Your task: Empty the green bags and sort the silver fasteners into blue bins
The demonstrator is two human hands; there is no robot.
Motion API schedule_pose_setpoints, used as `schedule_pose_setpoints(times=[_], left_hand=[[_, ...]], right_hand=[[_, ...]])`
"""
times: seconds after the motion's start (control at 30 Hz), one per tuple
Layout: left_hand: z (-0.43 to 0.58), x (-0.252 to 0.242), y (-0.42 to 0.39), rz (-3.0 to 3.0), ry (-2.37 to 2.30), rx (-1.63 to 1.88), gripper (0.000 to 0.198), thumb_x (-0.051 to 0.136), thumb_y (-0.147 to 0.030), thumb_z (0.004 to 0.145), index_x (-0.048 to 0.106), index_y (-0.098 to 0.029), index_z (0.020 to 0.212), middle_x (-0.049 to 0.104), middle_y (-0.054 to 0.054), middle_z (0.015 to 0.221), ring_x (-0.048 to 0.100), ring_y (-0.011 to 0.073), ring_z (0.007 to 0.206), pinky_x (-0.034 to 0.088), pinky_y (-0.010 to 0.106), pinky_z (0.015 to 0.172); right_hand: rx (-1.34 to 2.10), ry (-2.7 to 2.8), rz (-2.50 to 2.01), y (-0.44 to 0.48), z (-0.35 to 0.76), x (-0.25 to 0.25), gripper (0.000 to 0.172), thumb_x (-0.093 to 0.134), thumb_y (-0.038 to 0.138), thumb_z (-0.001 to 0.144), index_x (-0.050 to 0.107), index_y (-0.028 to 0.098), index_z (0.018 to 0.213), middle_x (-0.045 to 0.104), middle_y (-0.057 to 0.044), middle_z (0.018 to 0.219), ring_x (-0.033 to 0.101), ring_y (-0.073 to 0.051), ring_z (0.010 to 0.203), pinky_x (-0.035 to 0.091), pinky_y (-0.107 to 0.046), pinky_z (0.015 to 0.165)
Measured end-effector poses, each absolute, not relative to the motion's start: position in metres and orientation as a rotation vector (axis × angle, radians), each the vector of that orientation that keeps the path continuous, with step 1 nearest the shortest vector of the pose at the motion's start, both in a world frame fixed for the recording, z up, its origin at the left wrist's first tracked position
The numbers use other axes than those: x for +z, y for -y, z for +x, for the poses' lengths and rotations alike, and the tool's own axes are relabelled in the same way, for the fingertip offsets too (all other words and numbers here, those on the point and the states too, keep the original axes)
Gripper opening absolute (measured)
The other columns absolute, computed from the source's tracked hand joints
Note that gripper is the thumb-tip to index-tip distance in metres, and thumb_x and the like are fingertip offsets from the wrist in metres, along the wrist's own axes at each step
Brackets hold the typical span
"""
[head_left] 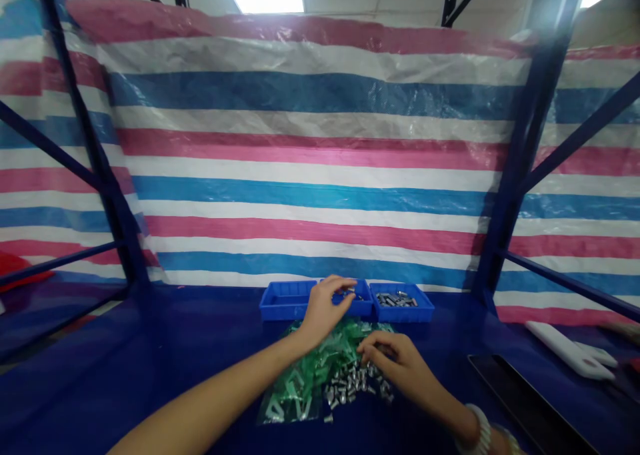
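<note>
My left hand (326,309) reaches over the front of the middle blue bin (365,306), its thumb and fingers apart and nothing visible between them. Small metal pieces lie in that bin, partly hidden by the hand. Over a loose pile of small silvery metal parts (350,383) hovers my right hand (395,356), fingers curled and thumb drawn in; whatever is at its fingertips is too small to make out. Beneath and between both hands are clear plastic bags with green and pale pieces (305,381).
An empty-looking blue bin (289,301) stands left of the middle one, and a blue bin (425,311) of metal pieces stands right. A dark flat phone-like slab (525,401) and a white object (567,349) lie to the right. Blue rack posts (520,155) frame the striped sheet (320,195).
</note>
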State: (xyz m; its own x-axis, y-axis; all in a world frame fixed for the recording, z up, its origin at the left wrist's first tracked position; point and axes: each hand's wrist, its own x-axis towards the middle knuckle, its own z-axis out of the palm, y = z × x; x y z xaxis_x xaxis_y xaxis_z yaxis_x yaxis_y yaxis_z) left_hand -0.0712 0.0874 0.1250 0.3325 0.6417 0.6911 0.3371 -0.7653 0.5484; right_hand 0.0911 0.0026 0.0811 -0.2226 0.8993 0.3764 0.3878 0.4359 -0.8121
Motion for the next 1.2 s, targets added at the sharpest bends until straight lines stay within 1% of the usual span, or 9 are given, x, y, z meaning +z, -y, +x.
schedule_pose_setpoints(times=[0.1, 0.17, 0.3, 0.47, 0.6, 0.73, 0.87, 1.03, 1.2], left_hand=[[-0.069, 0.121, -0.107, 2.305, -0.922, 1.378, 0.037, 0.064, -0.007, 0.073, 0.066, -0.019, 0.109, 0.07, 0.008, 0.102, 0.064, 0.0231, 0.091, 0.052, 0.042, 0.083], [-0.075, 0.112, -0.1, 2.314, -0.929, 1.357, 0.038, 0.06, -0.005, 0.074, 0.065, -0.019, 0.109, 0.069, 0.009, 0.105, 0.063, 0.0237, 0.095, 0.05, 0.043, 0.087], [-0.096, 0.093, -0.064, 2.319, -0.917, 1.315, 0.033, 0.053, -0.003, 0.075, 0.066, -0.02, 0.101, 0.069, 0.007, 0.103, 0.063, 0.0226, 0.097, 0.05, 0.041, 0.088], [-0.107, 0.085, -0.027, 2.274, -0.889, 1.247, 0.03, 0.048, -0.004, 0.079, 0.065, -0.022, 0.096, 0.069, 0.004, 0.097, 0.064, 0.0193, 0.093, 0.05, 0.034, 0.084], [-0.103, 0.085, -0.011, 2.227, -0.847, 1.197, 0.032, 0.046, -0.002, 0.076, 0.065, -0.021, 0.095, 0.068, 0.004, 0.088, 0.065, 0.0167, 0.079, 0.052, 0.027, 0.069], [-0.098, 0.079, -0.003, 2.145, -0.794, 1.103, 0.024, 0.053, -0.003, 0.074, 0.066, -0.02, 0.088, 0.068, 0.003, 0.079, 0.065, 0.0144, 0.067, 0.051, 0.021, 0.057], [-0.096, 0.077, -0.002, 1.98, -0.834, 1.104, 0.012, 0.059, -0.007, 0.074, 0.065, -0.017, 0.078, 0.068, 0.004, 0.074, 0.067, 0.015, 0.065, 0.053, 0.023, 0.06], [-0.096, 0.084, -0.003, 1.724, -0.849, 1.046, 0.003, 0.06, -0.015, 0.077, 0.063, -0.017, 0.077, 0.068, 0.002, 0.071, 0.066, 0.0138, 0.064, 0.05, 0.022, 0.059], [-0.097, 0.082, -0.004, 1.621, -0.809, 1.083, 0.011, 0.06, -0.027, 0.083, 0.062, -0.017, 0.083, 0.066, 0.001, 0.071, 0.062, 0.0129, 0.067, 0.048, 0.021, 0.061]], right_hand=[[0.543, 2.058, -1.105, -0.004, 0.1, 0.084, 0.013, 0.057, 0.018, 0.08, 0.07, 0.017, 0.083, 0.067, -0.003, 0.074, 0.059, -0.016, 0.07, 0.043, -0.025, 0.066], [0.403, 2.247, -1.115, -0.002, 0.102, 0.085, 0.011, 0.061, 0.012, 0.072, 0.069, 0.019, 0.077, 0.067, -0.002, 0.077, 0.058, -0.017, 0.078, 0.042, -0.027, 0.074], [0.204, 2.455, -1.309, 0.001, 0.102, 0.08, 0.006, 0.069, 0.019, 0.065, 0.067, 0.019, 0.071, 0.066, -0.004, 0.082, 0.056, -0.022, 0.085, 0.04, -0.032, 0.078], [0.175, 2.467, -1.385, 0.002, 0.096, 0.075, 0.007, 0.06, 0.013, 0.068, 0.064, 0.019, 0.07, 0.065, -0.004, 0.084, 0.057, -0.022, 0.087, 0.04, -0.031, 0.077], [0.342, 2.244, -1.258, 0.006, 0.094, 0.081, 0.017, 0.055, 0.005, 0.065, 0.06, 0.018, 0.074, 0.063, 0.0, 0.074, 0.059, -0.015, 0.071, 0.042, -0.023, 0.066], [0.504, 2.068, -1.188, 0.012, 0.088, 0.086, 0.019, 0.053, 0.003, 0.065, 0.059, 0.019, 0.074, 0.063, 0.002, 0.068, 0.059, -0.013, 0.062, 0.042, -0.02, 0.058], [0.511, 2.018, -1.136, 0.017, 0.083, 0.088, 0.019, 0.056, 0.004, 0.066, 0.063, 0.019, 0.074, 0.065, 0.002, 0.067, 0.06, -0.013, 0.061, 0.043, -0.02, 0.057], [0.526, 1.954, -1.083, 0.019, 0.084, 0.091, 0.016, 0.06, 0.009, 0.072, 0.068, 0.02, 0.079, 0.068, 0.0, 0.07, 0.061, -0.014, 0.064, 0.047, -0.021, 0.061], [0.487, 1.911, -1.057, 0.02, 0.084, 0.09, 0.007, 0.062, 0.021, 0.082, 0.069, 0.019, 0.082, 0.068, -0.002, 0.071, 0.062, -0.014, 0.063, 0.047, -0.022, 0.06]])
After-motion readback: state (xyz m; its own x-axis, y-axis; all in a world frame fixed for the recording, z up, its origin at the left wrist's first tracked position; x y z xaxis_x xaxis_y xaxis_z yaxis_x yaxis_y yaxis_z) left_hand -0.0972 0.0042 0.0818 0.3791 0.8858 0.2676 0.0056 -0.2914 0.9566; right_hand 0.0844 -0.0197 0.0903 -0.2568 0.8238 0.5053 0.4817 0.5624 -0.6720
